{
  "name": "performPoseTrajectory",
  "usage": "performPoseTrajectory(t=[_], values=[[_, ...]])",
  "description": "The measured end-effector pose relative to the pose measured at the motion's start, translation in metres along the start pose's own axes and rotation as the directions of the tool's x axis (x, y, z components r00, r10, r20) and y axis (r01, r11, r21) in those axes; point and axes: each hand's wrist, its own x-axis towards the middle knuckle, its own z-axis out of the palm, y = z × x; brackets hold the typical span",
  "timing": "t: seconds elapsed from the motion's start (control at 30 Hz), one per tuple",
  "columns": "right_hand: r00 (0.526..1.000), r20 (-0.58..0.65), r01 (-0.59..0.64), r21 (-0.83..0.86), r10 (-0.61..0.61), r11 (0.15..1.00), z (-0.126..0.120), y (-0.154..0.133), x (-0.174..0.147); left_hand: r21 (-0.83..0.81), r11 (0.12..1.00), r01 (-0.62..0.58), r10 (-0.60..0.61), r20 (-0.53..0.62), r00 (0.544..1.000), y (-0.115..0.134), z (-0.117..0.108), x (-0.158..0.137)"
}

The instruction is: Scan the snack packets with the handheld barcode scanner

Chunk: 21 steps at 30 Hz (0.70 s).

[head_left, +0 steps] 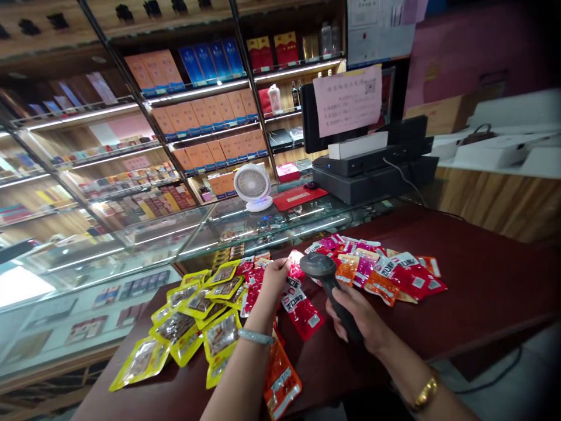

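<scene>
My right hand (pixel 357 316) is wrapped round the handle of a dark grey barcode scanner (pixel 318 266), its head turned to the left. Just in front of it, my left hand (pixel 275 276) pinches a small red snack packet (pixel 297 266), whose surface glows in the scanner's light. Below my left hand, a red and white snack packet (pixel 303 313) lies flat on the table. An orange packet (pixel 281 380) is partly hidden by my left forearm. To the left spread several yellow-edged clear food packets (pixel 222 333), overlapping each other.
Past the scanner, a pile of red, orange and pink packets (pixel 368 269) covers part of the dark red table (pixel 482 275). A glass display counter (pixel 193 234) runs behind, bearing a white fan (pixel 253 184) and a cash register (pixel 372 175). Stocked shelves line the wall.
</scene>
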Motion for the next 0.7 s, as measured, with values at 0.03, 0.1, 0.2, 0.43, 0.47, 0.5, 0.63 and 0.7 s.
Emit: performPoseTrajectory(t=[0.03, 0.1, 0.2, 0.43, 0.47, 0.5, 0.63, 0.7], values=[[1.0, -0.019, 0.008, 0.002, -0.008, 1.0, -0.003, -0.001, -0.002, -0.061, 0.998, 0.019, -0.018, 0.032, 0.999, 0.0, 0.009, 0.002], [0.997, -0.069, 0.035, 0.004, -0.034, 0.999, -0.008, -0.002, -0.005, -0.189, 0.979, 0.078, -0.053, 0.134, 0.989, 0.001, 0.031, 0.006], [0.989, -0.131, 0.069, 0.001, -0.068, 0.998, -0.013, -0.004, -0.01, -0.202, 0.976, 0.079, -0.014, 0.304, 0.953, 0.009, 0.056, 0.01], [0.997, -0.08, -0.018, 0.029, 0.02, 0.999, -0.023, -0.005, -0.032, 0.73, 0.601, -0.324, 0.13, 0.311, 0.941, 0.023, 0.004, -0.01], [0.997, -0.062, -0.051, 0.048, 0.054, 0.998, -0.023, -0.003, -0.036, 0.809, 0.484, -0.334, 0.085, 0.337, 0.938, 0.022, -0.006, -0.015], [0.995, -0.047, -0.084, 0.064, 0.088, 0.994, -0.023, -0.001, -0.039, 0.857, 0.387, -0.341, 0.034, 0.356, 0.934, 0.02, -0.014, -0.021], [0.986, -0.02, -0.164, 0.057, 0.165, 0.985, -0.022, 0.007, -0.052, 0.888, 0.285, -0.361, -0.07, 0.395, 0.916, 0.008, -0.021, -0.034], [0.984, -0.025, -0.177, 0.022, 0.177, 0.984, -0.023, 0.009, -0.057, 0.881, 0.33, -0.339, -0.073, 0.382, 0.921, 0.003, -0.019, -0.035]])
